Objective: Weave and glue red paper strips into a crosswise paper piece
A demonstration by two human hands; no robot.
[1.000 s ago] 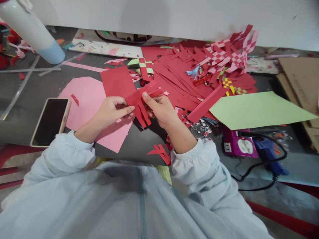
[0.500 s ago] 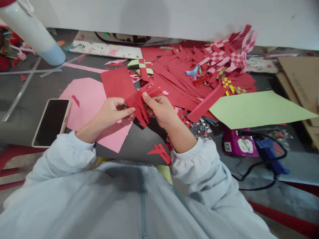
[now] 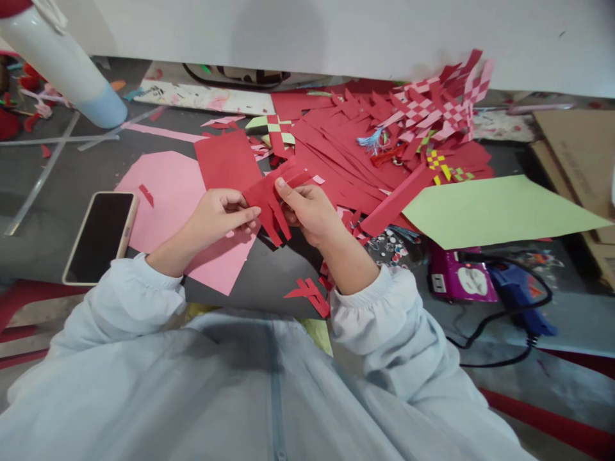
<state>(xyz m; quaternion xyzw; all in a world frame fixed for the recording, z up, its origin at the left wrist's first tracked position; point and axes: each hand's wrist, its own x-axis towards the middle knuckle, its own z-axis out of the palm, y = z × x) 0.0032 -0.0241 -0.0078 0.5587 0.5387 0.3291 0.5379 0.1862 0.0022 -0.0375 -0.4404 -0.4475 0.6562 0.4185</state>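
Between my hands is a piece of red paper [image 3: 263,193] cut into strips, some hanging down and others pointing up and right. My left hand [image 3: 225,216] pinches its left edge between thumb and fingers. My right hand [image 3: 307,208] grips the strips from the right, its thumb lying on top; the fingers behind are partly hidden. Under my left hand lies a pink paper sheet [image 3: 166,192] on the dark table, with a red paper sheet [image 3: 223,160] overlapping it. Red paper scraps [image 3: 310,294] lie near the table's front edge, below my right hand.
A phone [image 3: 100,237] lies at left, with a bottle [image 3: 72,70] behind it. Red paper strips [image 3: 336,150] and woven checkered pieces [image 3: 423,105] pile up behind my hands. At right are a light green sheet [image 3: 500,211], a purple packet [image 3: 464,275] and a blue glue gun [image 3: 521,298] with a black cord.
Both hands keep their hold in nearly the same place. The red paper's strips have shifted very slightly.
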